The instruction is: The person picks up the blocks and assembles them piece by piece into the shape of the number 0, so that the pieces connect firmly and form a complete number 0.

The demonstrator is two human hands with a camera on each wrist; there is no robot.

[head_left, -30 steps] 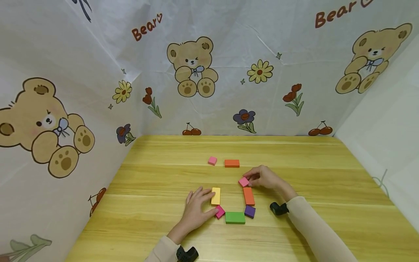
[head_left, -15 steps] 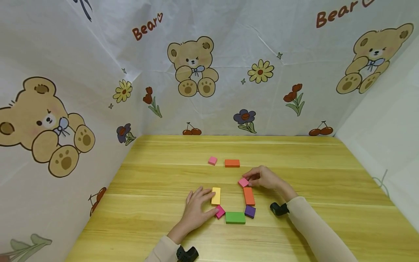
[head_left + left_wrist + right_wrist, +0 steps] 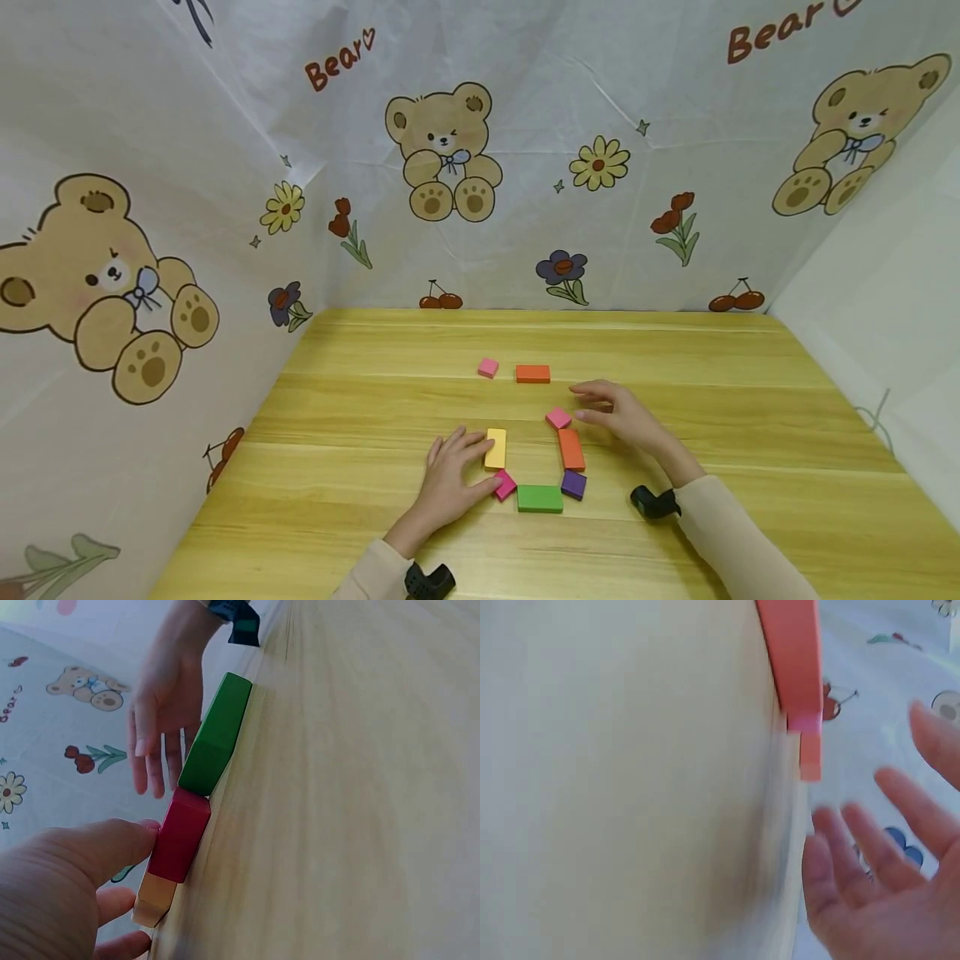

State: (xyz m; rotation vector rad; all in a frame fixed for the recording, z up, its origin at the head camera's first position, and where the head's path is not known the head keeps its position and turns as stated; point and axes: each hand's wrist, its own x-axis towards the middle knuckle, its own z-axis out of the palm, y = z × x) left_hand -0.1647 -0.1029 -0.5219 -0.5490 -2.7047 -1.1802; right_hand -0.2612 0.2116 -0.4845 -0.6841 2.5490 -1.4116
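Observation:
My left hand (image 3: 448,485) rests spread on the table, its thumb touching the magenta block (image 3: 505,485) and a fingertip on the yellow block (image 3: 496,449). In the left wrist view the thumb lies against the magenta block's side, next to the green block (image 3: 217,735). My right hand (image 3: 621,417) hovers apart from the pink block (image 3: 558,418), fingers loosely extended and holding nothing. Below that pink block stand the upright orange block (image 3: 572,450) and the purple block (image 3: 573,484). The yellow, magenta, green, purple, orange and pink blocks make a ring open at the top.
Farther back on the wooden table (image 3: 375,375) lie another pink block (image 3: 488,368) and an orange block (image 3: 532,374). A white cloth (image 3: 517,250) printed with bears and flowers stands behind and at the left. Black wrist cameras (image 3: 655,502) are on both wrists.
The right hand has let go of the near pink block and drawn back slightly to the right, its fingers opening. The pink block stays above the orange one. My left hand has not moved.

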